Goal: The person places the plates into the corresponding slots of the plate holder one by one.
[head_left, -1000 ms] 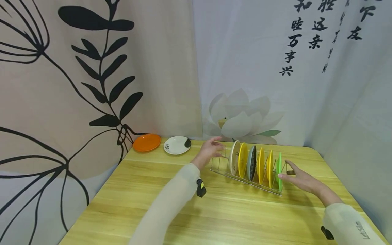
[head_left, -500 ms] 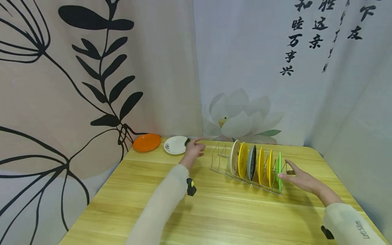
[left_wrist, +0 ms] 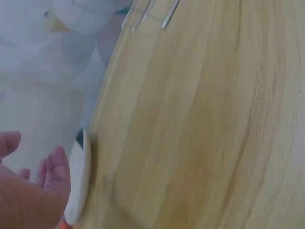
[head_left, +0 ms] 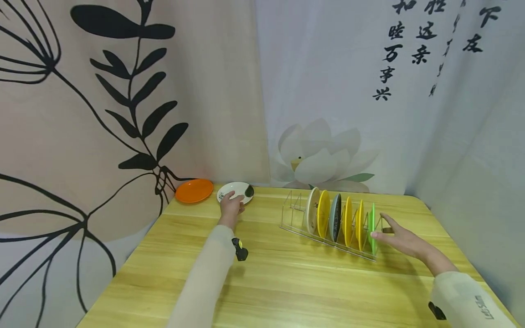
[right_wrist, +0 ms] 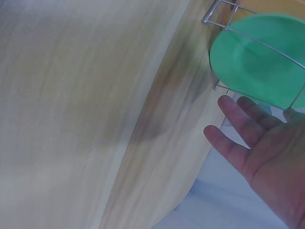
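While poised over white plate (head_left: 237, 187) on worktop (head_left: 262, 282), left of frame centre, had left hand (head_left: 231, 210) with grip wide, contact unclear; had right hand (head_left: 402, 240), grip spread wide, lower right, beside green plate (right_wrist: 252, 64) in wire rack (head_left: 299, 233).

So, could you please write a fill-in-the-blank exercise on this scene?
The round patterned plate nearest the left hand is mainly coloured ____.
In the head view, the round orange plate lies to that plate's ____.
The silvery wire rack holds ____ round yellow plates.
The round plate nearest the right hand is coloured ____.
Missing words: white; left; three; green.
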Demonstrator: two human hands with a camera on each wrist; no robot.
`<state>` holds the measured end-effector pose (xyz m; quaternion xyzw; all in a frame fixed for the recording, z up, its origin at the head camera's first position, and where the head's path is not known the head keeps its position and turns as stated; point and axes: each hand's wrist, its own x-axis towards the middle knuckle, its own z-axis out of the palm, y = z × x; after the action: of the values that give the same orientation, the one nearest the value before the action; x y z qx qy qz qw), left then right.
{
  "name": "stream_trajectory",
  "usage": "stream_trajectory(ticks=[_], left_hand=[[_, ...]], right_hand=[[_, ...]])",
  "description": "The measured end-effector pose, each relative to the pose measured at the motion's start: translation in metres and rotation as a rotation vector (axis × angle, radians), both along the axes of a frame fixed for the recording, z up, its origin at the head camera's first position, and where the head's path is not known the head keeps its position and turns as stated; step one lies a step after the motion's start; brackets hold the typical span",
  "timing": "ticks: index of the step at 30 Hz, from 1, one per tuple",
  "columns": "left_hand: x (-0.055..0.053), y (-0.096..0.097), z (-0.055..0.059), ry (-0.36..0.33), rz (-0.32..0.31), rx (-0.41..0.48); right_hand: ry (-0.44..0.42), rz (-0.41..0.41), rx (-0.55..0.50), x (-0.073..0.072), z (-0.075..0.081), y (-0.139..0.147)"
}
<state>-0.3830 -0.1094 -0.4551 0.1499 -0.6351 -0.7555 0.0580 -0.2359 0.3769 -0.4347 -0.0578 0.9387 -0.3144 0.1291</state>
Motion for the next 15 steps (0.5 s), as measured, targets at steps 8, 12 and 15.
stream_trajectory(ticks=[8, 12, 15], left_hand=[[-0.006, -0.028, -0.020, -0.007, 0.128, 0.059], [-0.007, -0.035, -0.025, -0.039, 0.161, 0.051], [-0.008, -0.038, -0.028, -0.061, 0.178, 0.025]], right_hand=[[0.005, 0.009, -0.017, -0.001, 0.000, 0.001], [0.001, 0.004, -0.009, 0.000, 0.001, 0.001], [-0.001, 0.002, -0.010, -0.001, 0.002, 0.001]])
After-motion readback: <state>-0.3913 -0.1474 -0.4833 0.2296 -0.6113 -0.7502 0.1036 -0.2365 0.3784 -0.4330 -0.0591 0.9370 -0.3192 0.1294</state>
